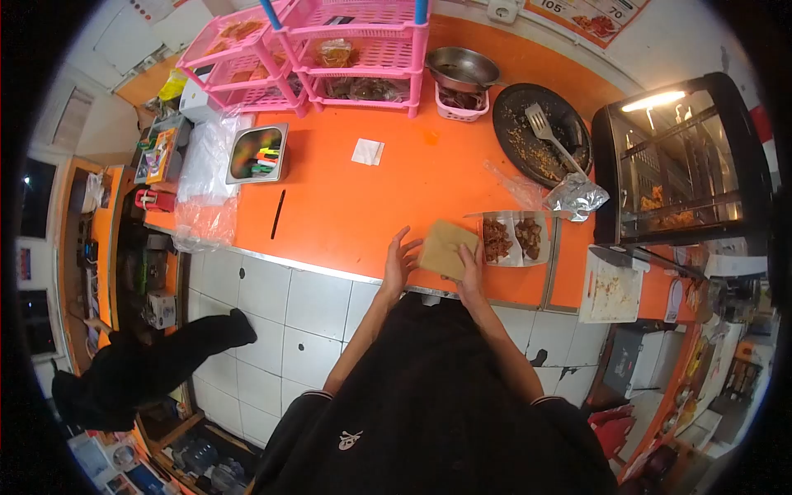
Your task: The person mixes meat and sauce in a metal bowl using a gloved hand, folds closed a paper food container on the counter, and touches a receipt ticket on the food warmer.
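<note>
A flat brown paper piece (448,249) is in my right hand (471,272), its thumb and fingers closed on the lower right part. My left hand (401,258) is beside its left edge, fingers spread and holding nothing. Just right of the paper, an open white box (530,257) with browned food pieces in two sections rests on the orange counter (346,206). Crumpled foil (577,196) lies behind the box, near a black round pan (516,124) with crumbs and a slotted spatula (544,128).
Pink racks (363,62), a metal tin of markers (280,157), a black stick (279,214) and a white napkin (367,152) are on the counter. At right are a lit display case (668,165) and cutting board (610,289). Another person (148,363) is at left.
</note>
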{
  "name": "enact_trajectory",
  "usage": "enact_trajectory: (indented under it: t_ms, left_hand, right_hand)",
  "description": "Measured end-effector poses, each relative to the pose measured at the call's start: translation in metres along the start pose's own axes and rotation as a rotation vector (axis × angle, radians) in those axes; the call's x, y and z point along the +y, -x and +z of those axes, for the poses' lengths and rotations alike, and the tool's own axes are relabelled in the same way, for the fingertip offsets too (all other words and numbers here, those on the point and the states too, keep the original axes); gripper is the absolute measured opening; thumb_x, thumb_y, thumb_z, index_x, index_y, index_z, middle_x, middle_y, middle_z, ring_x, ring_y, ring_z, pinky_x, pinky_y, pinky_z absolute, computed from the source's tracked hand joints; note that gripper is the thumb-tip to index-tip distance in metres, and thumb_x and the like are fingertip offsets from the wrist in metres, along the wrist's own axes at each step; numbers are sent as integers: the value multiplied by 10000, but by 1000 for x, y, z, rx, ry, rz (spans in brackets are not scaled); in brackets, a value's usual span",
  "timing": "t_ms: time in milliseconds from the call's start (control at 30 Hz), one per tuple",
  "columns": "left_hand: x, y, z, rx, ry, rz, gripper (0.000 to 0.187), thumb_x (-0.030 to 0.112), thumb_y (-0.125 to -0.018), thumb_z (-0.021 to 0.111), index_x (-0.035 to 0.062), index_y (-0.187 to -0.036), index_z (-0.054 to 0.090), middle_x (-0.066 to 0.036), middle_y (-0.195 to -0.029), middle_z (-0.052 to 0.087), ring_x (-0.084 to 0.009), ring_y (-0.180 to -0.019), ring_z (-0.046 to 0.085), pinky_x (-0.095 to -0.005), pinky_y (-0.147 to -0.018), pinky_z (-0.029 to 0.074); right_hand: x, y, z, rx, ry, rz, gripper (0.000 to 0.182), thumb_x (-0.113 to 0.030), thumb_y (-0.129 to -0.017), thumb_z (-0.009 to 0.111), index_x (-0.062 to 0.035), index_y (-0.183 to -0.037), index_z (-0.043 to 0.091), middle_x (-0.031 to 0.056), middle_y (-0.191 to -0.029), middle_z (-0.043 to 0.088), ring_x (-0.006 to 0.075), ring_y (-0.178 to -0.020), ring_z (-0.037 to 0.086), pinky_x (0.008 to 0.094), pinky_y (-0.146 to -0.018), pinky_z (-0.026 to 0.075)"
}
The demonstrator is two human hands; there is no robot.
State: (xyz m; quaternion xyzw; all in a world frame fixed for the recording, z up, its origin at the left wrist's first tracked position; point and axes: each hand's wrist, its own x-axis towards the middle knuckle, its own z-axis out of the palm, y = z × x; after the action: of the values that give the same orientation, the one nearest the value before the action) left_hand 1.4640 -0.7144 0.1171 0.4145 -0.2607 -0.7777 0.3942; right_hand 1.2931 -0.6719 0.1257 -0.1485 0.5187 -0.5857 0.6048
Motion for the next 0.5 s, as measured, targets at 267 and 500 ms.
enact_trajectory:
  t_ms: [267, 500]
  left_hand:
    - [-22, 0, -18, 76, -132, -47, 660, 582, -965, 266, 84, -1376, 403, -154, -1288, 511, -235, -1076, 533, -372, -940, 391]
    - [-18, -3, -30, 300, -82, 84, 263, 226, -985, 463, 16, -1132, 521, -110, -1053, 598, -169, -956, 598, -292, -835, 476]
  right_hand:
    - [18, -1, -4, -58, 40, 21, 497, -272, -971, 500, -118, -1386, 274, 94, -1258, 491, 214, -1097, 547, 373, -745, 534]
    - [28, -1, 0, -119, 99, -70, 483, -281, -985, 478, -146, -1399, 270, 111, -1282, 482, 227, -1029, 587, 389, -686, 538]
